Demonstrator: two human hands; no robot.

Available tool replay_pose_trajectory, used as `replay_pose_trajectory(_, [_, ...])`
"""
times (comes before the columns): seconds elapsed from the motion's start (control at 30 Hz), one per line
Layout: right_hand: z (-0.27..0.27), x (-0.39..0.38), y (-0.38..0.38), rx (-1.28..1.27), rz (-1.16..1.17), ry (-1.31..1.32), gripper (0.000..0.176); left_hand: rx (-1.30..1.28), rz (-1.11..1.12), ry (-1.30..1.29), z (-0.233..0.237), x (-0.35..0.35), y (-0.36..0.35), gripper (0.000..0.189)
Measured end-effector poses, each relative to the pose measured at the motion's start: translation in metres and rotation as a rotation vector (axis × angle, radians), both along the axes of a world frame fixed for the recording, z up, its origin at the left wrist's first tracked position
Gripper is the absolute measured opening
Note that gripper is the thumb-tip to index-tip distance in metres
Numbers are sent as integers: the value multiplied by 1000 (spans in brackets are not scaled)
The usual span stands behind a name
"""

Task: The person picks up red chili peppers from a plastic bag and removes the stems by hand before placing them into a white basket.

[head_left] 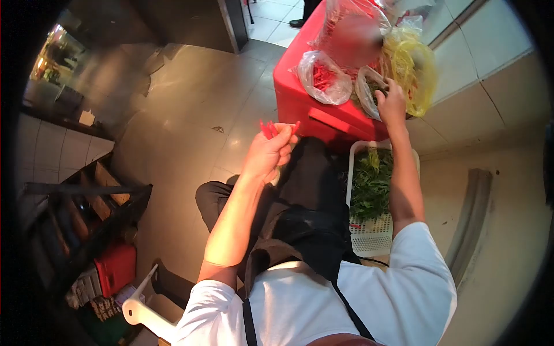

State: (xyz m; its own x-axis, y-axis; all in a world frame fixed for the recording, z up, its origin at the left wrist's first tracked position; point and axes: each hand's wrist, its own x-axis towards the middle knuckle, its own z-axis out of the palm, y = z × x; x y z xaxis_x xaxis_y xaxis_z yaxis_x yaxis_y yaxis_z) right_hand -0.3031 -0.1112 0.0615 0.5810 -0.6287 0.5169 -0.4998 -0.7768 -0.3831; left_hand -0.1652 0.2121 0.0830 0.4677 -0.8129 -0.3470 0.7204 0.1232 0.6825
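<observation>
Several red chili peppers (269, 130) stick out of my left hand (271, 151), which is closed around them above my lap. My right hand (392, 102) reaches to an open plastic bag of green stuff (369, 95) on the red box (294, 106); its fingers are bent at the bag's mouth, and what they hold, if anything, is hidden. Beside that bag lies a clear bag with red pieces (324, 78). A yellow plastic bag (420, 69) is to the right of my right hand.
A white basket (369, 245) with green leaves (369, 184) stands below my right forearm. A larger clear bag (340, 14) sits farther back on the box. Metal shelving (86, 189) and a white chair arm (141, 311) are at left, a tiled wall at right.
</observation>
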Motion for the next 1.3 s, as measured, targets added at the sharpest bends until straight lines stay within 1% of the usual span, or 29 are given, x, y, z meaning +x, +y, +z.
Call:
replay_pose_trajectory(0.07, [36,4,50,406,95,-58,28,-8,-9,-16,-2,-1,-7,19])
replay_pose_trajectory(0.13, [39,10,92,1003,581,-219,34,11,-38,-16,-11,-2,-14,18])
replay_pose_trajectory(0.17, [42,14,118,904,699,-244,32,16,-61,-24,-12,-3,-18,17])
replay_pose_trajectory(0.2, [45,17,132,922,749,-111,32,20,-86,-34,-13,-3,-21,17])
replay_pose_trajectory(0.23, [43,25,143,850,779,-73,28,7,-103,-42,-14,-3,-22,17])
replay_pose_trajectory(0.27, [35,29,145,763,868,-52,21,-9,-117,-50,-16,-2,-22,18])
replay_pose_trajectory(0.33, [28,33,152,952,868,-141,16,-17,-125,-51,-19,-3,-21,19])
replay_pose_trajectory(0.43, [20,37,150,942,866,-94,12,6,-91,2,-23,-9,-19,23])
replay_pose_trajectory(0.53, [23,44,140,1220,706,-108,10,16,-28,118,-18,-8,-19,25])
replay_pose_trajectory(0.57, [29,47,131,1163,621,-65,9,-14,-2,166,-22,-5,-18,26])
replay_pose_trajectory(0.6, [26,53,118,1055,612,-195,10,-44,24,213,-29,1,-18,26])
replay_pose_trajectory(0.63, [30,64,107,872,501,-245,11,-75,51,259,-31,5,-17,27])
replay_pose_trajectory(0.67, [39,69,94,646,461,-247,10,-102,71,311,-33,7,-17,27])
replay_pose_trajectory(0.7, [35,80,76,648,355,-199,13,-130,89,361,-32,10,-16,27])
replay_pose_trajectory(0.73, [26,91,59,530,370,-142,14,-157,104,411,-31,11,-15,27])
replay_pose_trajectory(0.8, [3,107,29,292,389,-33,16,-133,114,388,-29,12,-11,26])
replay_pose_trajectory(0.9, [-5,111,9,37,79,184,27,-126,125,366,-32,16,-1,24])
replay_pose_trajectory(1.0, [-12,110,16,113,-22,554,35,-121,149,373,-42,17,3,23])
replay_pose_trajectory(1.13, [-4,116,7,96,-16,314,24,-58,115,383,-41,11,4,22])
replay_pose_trajectory(1.17, [1,119,1,38,-30,228,23,-49,115,366,-41,11,6,22])
replay_pose_trajectory(1.27, [7,116,-7,-10,22,263,23,-79,143,348,-55,16,3,21])
replay_pose_trajectory(1.3, [5,113,-10,11,46,294,23,-60,143,349,-50,16,1,22])
